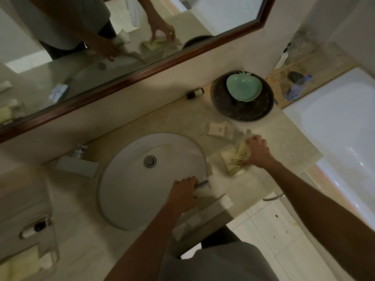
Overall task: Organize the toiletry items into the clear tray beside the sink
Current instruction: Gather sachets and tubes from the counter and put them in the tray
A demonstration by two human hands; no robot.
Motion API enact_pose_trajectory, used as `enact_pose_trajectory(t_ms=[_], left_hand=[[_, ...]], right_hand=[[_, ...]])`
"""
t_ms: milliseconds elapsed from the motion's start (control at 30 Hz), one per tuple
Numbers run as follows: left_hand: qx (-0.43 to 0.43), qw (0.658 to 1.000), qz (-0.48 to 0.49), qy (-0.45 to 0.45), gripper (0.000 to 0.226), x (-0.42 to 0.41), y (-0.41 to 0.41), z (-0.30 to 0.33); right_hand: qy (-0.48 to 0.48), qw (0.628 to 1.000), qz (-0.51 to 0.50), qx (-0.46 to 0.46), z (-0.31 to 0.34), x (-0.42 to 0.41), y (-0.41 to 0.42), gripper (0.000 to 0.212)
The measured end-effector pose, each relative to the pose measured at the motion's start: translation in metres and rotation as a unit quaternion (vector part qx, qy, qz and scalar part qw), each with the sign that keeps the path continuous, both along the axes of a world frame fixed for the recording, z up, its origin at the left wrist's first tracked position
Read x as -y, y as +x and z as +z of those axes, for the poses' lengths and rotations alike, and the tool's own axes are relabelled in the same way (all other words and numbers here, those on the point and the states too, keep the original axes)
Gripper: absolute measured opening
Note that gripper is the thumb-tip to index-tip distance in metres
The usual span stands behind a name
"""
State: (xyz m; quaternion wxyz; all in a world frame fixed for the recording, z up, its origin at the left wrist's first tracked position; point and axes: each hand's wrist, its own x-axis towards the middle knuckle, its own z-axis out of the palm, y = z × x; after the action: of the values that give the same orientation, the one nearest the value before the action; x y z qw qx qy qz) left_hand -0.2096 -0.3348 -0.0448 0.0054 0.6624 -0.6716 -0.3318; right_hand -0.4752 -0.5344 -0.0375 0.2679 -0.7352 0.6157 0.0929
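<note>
The left hand [185,191] is curled shut around a small tube-like item [203,184] at the rim of the white sink [125,179], its dark end poking out past the knuckles toward the right hand. What exactly the item is cannot be told in the dim light.

The right hand [256,152] rests palm down on the pale marble surface [284,147], fingers pressed onto a cluster of cream-coloured toiletry packets [233,161] with printed lines; the fingertips pin the top packet, and the grip looks closed on it, though the thumb is partly hidden. The clear tray is hard to make out: faint transparent edges show around the packets and just beyond the right hand, but its outline cannot be traced with any certainty.

Just beyond the right hand lies a flat wrapped soap [218,128] in clear film, near but apart from the fingers. Farther past it stands a dark round bowl [241,110] holding a mint-green apple-shaped dish [243,87]. To the left of that bowl, against the wall, a small bottle with a dark cap [195,93] lies on its side.

Beyond the left hand, across the basin, the chrome tap [78,162] sits at the back of the sink. A wood-framed mirror [142,76] above reflects both hands. To the right of the right hand lies a white bathtub [334,122].
</note>
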Motion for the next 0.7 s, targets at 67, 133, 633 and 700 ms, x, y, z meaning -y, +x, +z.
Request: enact_pose_trajectory(t_ms=[67,133,633,700], left_hand=[[-0.003,1.000,0.001,-0.003,0.035,-0.003,0.001,0.000],[-0.001,1.000,0.002,-0.009,0.035,-0.004,0.001,0.002],[0.003,0.999,0.043,0.009,0.034,-0.012,-0.001,-0.001],[0.005,0.999,0.047,0.014,0.034,-0.013,0.000,-0.002]], right_hand=[[0.006,0.999,0.003,0.040,0.007,0.006,-0.002,0.070],[0.028,0.997,0.023,0.070,0.020,0.010,-0.001,0.050],[-0.106,0.961,0.249,-0.055,0.025,0.008,0.030,0.074],[-0.127,0.911,0.379,-0.099,0.020,0.003,0.025,0.097]])
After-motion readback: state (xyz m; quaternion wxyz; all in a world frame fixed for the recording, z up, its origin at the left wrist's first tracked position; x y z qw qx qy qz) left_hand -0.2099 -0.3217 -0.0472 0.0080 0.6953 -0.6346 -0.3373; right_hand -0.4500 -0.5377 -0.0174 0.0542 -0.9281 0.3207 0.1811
